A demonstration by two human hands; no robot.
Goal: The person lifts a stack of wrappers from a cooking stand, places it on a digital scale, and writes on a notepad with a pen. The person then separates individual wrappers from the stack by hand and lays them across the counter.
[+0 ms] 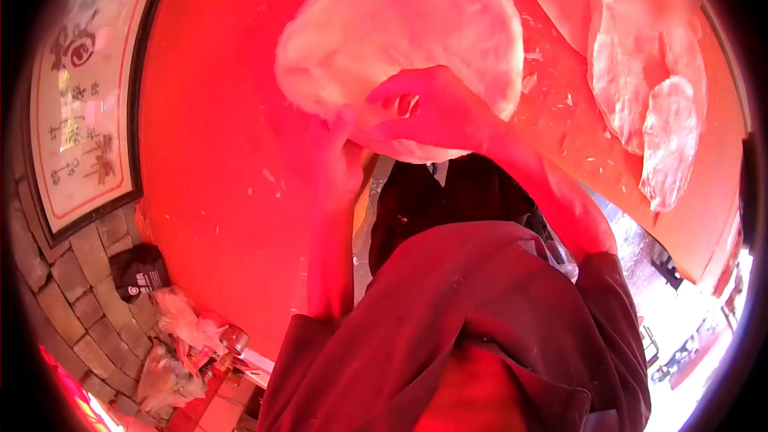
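A large, thin round dough sheet (408, 24) lies at the front of the table, its near edge reaching the table's edge by my body. My right hand (436, 108) is over the near part of the sheet, fingers and thumb curled together on the dough with a small gap between them. My left hand (342, 148) grips the near left edge of the same sheet, close to the right fingertips. Strong red light blurs its fingers, and the exact pinch is hard to make out.
Several flat dough pieces (640, 72) lie overlapping on the table's right side. Small dough scraps dot the red-lit tabletop (216, 112). A framed sign (88, 96) stands at the left. Plastic bags (172, 380) and a black bag (140, 272) sit by a brick wall at lower left.
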